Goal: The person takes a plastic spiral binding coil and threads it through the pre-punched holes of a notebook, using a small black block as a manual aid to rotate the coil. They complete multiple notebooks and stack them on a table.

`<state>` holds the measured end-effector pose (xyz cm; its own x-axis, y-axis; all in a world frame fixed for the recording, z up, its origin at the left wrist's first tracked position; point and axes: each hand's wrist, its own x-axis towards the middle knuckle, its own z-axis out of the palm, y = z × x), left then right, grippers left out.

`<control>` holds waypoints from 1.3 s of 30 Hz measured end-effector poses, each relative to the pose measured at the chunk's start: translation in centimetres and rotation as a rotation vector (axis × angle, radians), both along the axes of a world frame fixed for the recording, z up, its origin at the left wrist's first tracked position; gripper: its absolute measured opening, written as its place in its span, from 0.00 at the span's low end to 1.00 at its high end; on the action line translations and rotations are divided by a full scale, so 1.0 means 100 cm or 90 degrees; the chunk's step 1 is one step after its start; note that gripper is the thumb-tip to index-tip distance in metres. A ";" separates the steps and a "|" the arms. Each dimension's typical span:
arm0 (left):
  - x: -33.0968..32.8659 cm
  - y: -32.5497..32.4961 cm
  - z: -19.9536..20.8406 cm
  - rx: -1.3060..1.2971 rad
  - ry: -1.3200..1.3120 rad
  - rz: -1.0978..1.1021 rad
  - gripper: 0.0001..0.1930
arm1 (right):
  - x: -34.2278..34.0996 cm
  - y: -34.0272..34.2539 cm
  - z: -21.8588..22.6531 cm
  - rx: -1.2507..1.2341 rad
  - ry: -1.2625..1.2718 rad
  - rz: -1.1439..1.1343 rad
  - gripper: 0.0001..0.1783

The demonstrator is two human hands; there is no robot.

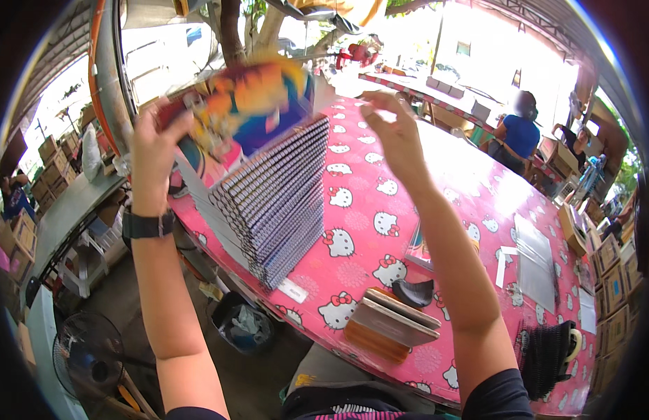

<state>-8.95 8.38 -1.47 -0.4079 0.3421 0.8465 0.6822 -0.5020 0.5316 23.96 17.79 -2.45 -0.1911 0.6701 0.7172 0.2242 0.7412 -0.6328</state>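
Judging by the tall stack of spiral-bound notebooks (275, 210), a good part of the piling or sorting is taken to be done. The stack is seen near the left edge of the pink table (366, 227), its many wire spines facing the right forearm side and fairly well aligned.

The top notebook (261, 105), bright-covered and blurred, is held at its left side by the left hand (155, 136); the thumb is laid over the cover and the fingers are closed about the edge. Whether it is fully seated on the pile cannot be told. The right hand (398, 133) is raised to the right of the stack, well clear of the spines; its fingers are curled, thumb and forefinger slightly apart, and no object is seen between them.

Remaining, as judged: the top notebook is to be settled or checked. Another booklet (419, 252) is noted flat on the table, partly hidden by the right forearm; whether it belongs to the pile cannot be determined. A white slip (293, 290) is found beside the stack's base.
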 end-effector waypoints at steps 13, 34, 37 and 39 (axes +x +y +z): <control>-0.004 0.033 -0.062 -0.038 -0.226 -0.105 0.18 | -0.107 0.063 -0.043 0.011 0.184 0.011 0.14; 0.191 -0.089 -0.092 0.261 0.031 -0.196 0.18 | 0.335 -0.055 -0.259 -0.514 -0.096 -0.530 0.19; 0.229 -0.078 -0.107 0.156 0.078 -0.260 0.21 | 0.318 -0.084 -0.227 -0.349 -0.067 -0.554 0.11; 0.258 -0.072 -0.118 0.040 0.057 -0.337 0.25 | 0.296 -0.113 -0.188 -0.319 0.137 -0.430 0.09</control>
